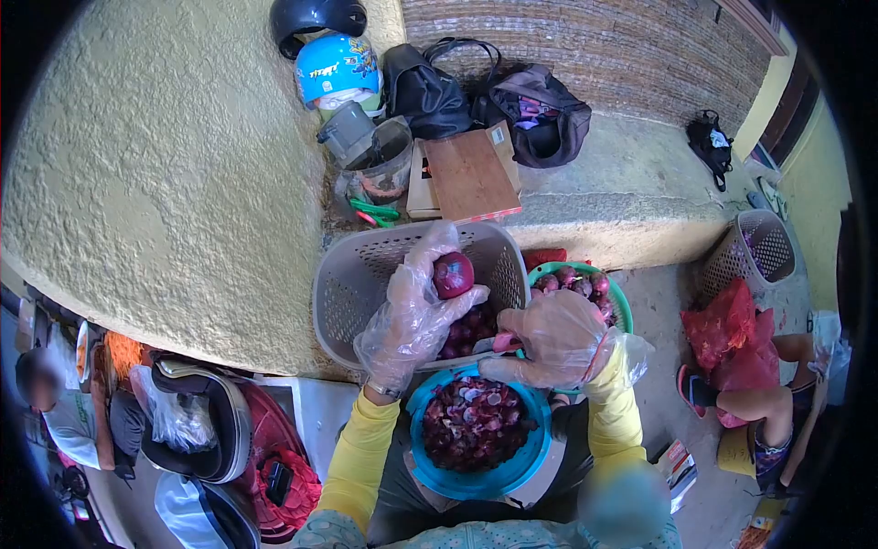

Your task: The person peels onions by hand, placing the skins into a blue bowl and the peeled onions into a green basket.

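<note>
Over a grey perforated basket (332, 302), my left hand (409, 316), in a clear plastic glove, holds a red onion (454, 275). Also gloved, my right hand (558, 343) is closed on a small knife (499, 342) at the basket's right front corner. More red onions (464, 334) lie inside the basket. Below my hands, a blue basin (540, 430) holds onion peels and cut ends (471, 425). A green basket (623, 306) of red onions is partly hidden behind my right hand.
Cardboard (474, 174), clear containers (389, 156), helmets (337, 69) and bags (540, 114) sit on the ledge ahead. At right are red mesh bags (732, 334), another basket (750, 252) and a seated person (768, 407). Another person (69, 421) is at far left.
</note>
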Available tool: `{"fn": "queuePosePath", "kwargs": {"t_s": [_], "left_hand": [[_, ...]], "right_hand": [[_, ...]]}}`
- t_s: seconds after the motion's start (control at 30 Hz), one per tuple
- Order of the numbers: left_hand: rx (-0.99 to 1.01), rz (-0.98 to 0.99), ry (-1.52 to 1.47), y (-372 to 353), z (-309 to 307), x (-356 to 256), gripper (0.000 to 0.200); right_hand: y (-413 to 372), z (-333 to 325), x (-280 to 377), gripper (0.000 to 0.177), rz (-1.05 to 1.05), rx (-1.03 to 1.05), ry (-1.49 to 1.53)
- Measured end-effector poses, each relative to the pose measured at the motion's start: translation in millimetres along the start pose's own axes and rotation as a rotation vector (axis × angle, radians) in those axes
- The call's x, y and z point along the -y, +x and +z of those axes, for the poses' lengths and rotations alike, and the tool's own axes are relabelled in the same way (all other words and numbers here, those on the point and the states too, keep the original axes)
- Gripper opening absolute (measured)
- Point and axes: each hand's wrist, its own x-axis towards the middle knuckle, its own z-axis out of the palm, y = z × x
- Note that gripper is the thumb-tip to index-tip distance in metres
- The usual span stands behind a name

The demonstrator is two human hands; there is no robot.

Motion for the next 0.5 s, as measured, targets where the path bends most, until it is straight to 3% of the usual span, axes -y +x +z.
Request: {"fn": "queuePosePath", "kwargs": {"t_s": [0.07, 0.1, 0.17, 0.3, 0.37, 0.5], "left_hand": [[-0.013, -0.472, -0.603, -2.7, 4.2, -12.9, 0.062], [-0.013, -0.472, -0.603, -3.6, 4.4, -7.6, 0.062], [0.047, -0.359, -0.298, -5.5, 4.4, 7.6, 0.062], [-0.029, -0.470, -0.603, -2.1, 4.5, 1.6, 0.063], [0.000, -0.186, -0.102, -6.0, 4.2, 14.3, 0.064], [-0.045, -0.365, -0.387, -5.9, 7.7, 10.3, 0.068]], "right_hand": [[-0.2, -0.2, -0.3, 0.055, 0.002, -0.013, 0.023], [-0.3, -0.1, -0.1, 0.058, 0.007, -0.023, 0.021], [0.0, 0.7, -0.3, 0.060, 0.013, -0.033, 0.019], [0.8, 0.9, -2.3, 0.051, 0.008, -0.026, 0.089], [0.6, 2.1, -8.2, 0.045, 0.015, -0.033, 0.129], [-1.2, 1.6, -19.7, 0.030, -0.022, -0.045, 0.348]]}}
